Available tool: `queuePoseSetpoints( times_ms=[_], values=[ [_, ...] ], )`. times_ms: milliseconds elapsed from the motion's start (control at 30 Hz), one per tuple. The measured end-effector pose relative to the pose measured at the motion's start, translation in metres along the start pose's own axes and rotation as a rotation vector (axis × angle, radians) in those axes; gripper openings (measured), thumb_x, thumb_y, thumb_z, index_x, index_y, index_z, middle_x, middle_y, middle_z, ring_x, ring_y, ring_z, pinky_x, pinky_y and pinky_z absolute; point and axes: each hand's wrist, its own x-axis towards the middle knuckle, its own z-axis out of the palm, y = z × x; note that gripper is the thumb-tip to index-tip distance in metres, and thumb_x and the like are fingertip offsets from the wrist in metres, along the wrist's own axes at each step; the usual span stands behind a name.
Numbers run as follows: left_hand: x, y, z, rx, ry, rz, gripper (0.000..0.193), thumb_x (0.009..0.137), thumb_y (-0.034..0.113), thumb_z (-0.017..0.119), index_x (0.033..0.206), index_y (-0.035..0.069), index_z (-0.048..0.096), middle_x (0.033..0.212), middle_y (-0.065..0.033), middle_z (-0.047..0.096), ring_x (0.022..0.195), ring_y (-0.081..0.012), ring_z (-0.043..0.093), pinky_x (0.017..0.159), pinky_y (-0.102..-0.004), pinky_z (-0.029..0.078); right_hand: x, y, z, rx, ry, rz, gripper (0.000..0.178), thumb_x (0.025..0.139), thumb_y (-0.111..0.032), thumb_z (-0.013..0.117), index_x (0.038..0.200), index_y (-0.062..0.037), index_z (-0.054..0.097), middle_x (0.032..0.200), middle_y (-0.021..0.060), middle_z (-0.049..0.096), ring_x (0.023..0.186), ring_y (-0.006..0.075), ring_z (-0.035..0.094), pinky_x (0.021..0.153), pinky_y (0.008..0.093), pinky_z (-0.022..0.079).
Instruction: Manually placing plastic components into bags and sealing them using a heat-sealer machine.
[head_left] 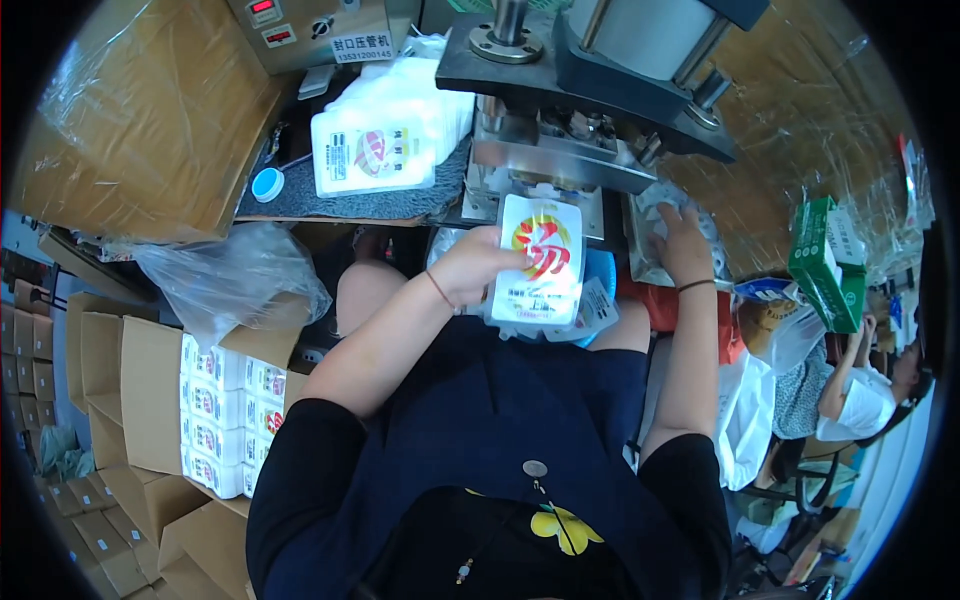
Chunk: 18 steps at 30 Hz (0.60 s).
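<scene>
My left hand (475, 266) is closed on the edge of a flat white printed pouch (545, 285) with a red and yellow round design, its thumb lying across the front. The pouch is upright above my lap, just in front of a metal press machine (560, 165). My right hand (685, 245) is over a metal tray (645, 262) to the right of the press. Its fingers are apart and reach down among small clear pieces (703, 212), too small to make out. Behind the pouch, a blue container (602, 272) and another printed pouch (597, 312) partly show.
A stack of white printed pouches (375, 150) lies left of the press on a grey mat (400, 203), near a blue-and-white cap (268, 184). An open carton (150, 395) of pouches stands at left. A green box (828, 262) and another person (860, 400) are at right.
</scene>
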Motion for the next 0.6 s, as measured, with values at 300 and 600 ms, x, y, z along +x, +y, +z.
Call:
queuePoseSetpoints(
  times_ms=[300, 600],
  values=[
    [-0.015, 0.046, -0.063, 1.146, 0.945, 0.855, 0.074, 0.088, 0.033, 0.071, 0.145, 0.002, 0.036, 0.135, -0.0264, 0.051, 0.125, -0.0347, 0.053, 0.102, -0.0473, 0.043, -0.009, 0.009, 0.023, 0.265, 0.415, -0.177, 0.018, 0.082, -0.006, 0.067, 0.101, -0.0062, 0.063, 0.107, 0.0162, 0.06, 0.096, 0.0377, 0.06, 0.081, 0.0419, 0.05],
    [-0.075, 0.026, -0.082, 1.662, 0.612, 0.743, 0.035, 0.088, 0.004, 0.062, 0.123, 0.003, 0.064, 0.105, -0.0131, 0.071, 0.104, -0.0319, 0.066, 0.092, -0.0402, 0.051, -0.034, 0.001, 0.012, 0.906, 0.464, 0.005, 0.014, 0.099, -0.013, 0.059, 0.092, -0.0015, 0.052, 0.089, 0.0088, 0.053, 0.076, 0.0188, 0.049, 0.073, 0.0274, 0.044]
  ],
)
